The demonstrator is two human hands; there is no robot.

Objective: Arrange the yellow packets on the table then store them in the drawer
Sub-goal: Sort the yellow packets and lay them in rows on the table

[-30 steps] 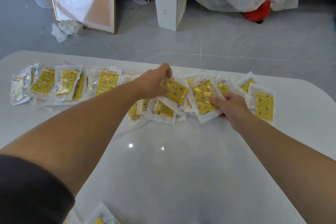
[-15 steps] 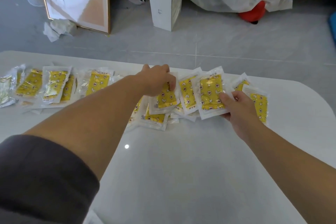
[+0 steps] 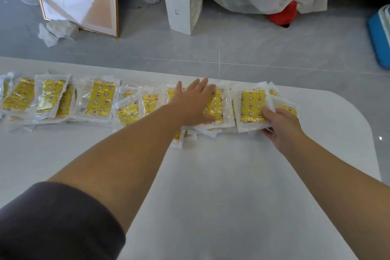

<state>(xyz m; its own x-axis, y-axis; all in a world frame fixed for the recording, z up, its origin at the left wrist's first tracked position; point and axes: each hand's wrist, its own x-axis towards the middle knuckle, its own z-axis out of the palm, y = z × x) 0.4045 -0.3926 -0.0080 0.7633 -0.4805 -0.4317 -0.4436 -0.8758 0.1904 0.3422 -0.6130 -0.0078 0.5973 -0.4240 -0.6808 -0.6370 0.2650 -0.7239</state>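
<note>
Arranging stage, partly done: the yellow packets [image 3: 101, 99] lie in a rough, overlapping row along the far side of the white surface [image 3: 211, 186]. None is stored and no drawer is in view, so storing is judged wholly left to do. Left of the left hand's fingers [image 3: 199, 88], the packets are spread out but crooked, several lapping over one another. The left hand [image 3: 194, 105] lies flat, its fingers straight and slightly spread, pressing on the middle packet [image 3: 218, 103], whose right part shows just beside them; more packets are heaped under the palm. The right hand [image 3: 282, 124] pinches the near right corner of the right packet [image 3: 252, 105], thumb on top and the other fingers beneath. A last packet [image 3: 288, 110] peeks out just beyond its knuckles.
</note>
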